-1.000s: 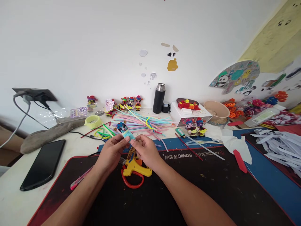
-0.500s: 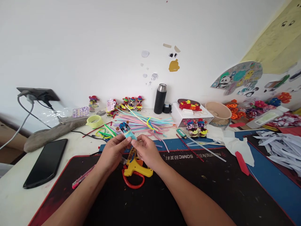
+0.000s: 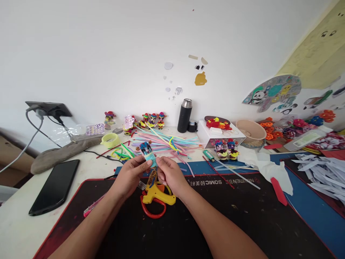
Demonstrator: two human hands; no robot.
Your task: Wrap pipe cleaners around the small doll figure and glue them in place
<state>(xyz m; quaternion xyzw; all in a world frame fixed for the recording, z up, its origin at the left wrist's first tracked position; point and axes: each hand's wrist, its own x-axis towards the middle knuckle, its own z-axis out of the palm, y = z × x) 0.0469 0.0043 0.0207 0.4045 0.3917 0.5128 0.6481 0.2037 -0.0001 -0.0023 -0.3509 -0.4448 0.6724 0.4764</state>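
Observation:
A small figure [image 3: 146,148] with a blue and red head and a light-blue body is held upright between both hands, above the back edge of the black mat [image 3: 215,223]. My left hand [image 3: 132,173] pinches its body from the left with thumb and fingers. On the right side, the thumb and fingertips of my right hand [image 3: 168,172] are closed on the light-blue part. Just below the hands lie a yellow glue gun [image 3: 159,195] and red-handled scissors [image 3: 153,213]. Fingers cover part of the figure's body.
Pastel pipe cleaners [image 3: 161,141] lie behind the hands. A black flask [image 3: 184,117] stands near the wall, a white box [image 3: 198,135] to its right. At left are a phone [image 3: 55,187] and driftwood [image 3: 64,151]. Paper strips [image 3: 320,176] lie at right.
The figure is tipped more upright and shows more of its light-blue body. My right hand has shifted slightly right, its fingers showing more below. The whole view has shifted a little.

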